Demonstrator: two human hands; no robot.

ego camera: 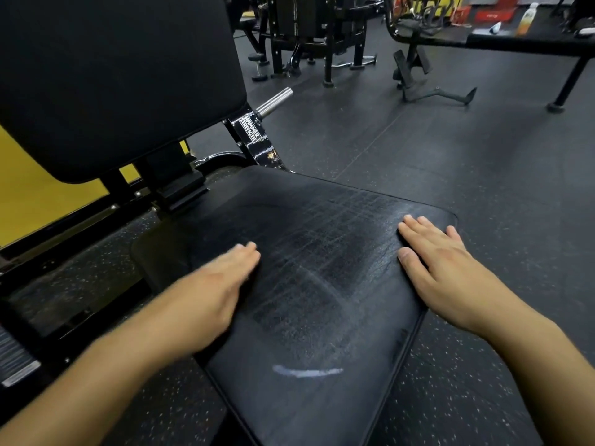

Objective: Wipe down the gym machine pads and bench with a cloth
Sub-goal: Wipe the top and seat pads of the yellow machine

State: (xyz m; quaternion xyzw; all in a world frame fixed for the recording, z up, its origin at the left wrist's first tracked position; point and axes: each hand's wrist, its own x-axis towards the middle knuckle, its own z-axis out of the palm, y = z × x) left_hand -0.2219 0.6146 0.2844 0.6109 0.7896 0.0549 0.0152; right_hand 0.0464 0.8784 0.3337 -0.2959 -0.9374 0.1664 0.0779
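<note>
A black, worn seat pad (322, 268) of the gym machine fills the middle of the view, scuffed with pale scratch lines and a white streak near its front. The black back pad (112, 75) rises at the upper left. My left hand (212, 291) lies with straight fingers on the seat's left edge, blurred. On the right side of the seat my right hand (441, 268) lies flat, fingers straight. I see no cloth in either hand or anywhere in view.
The machine's black frame (257, 140) with a chrome peg (275, 101) stands behind the seat. A yellow panel (38, 194) is at the left. Other machines (322, 33) and a long bench (528, 43) carrying a bottle (526, 19) stand at the back on dark rubber flooring.
</note>
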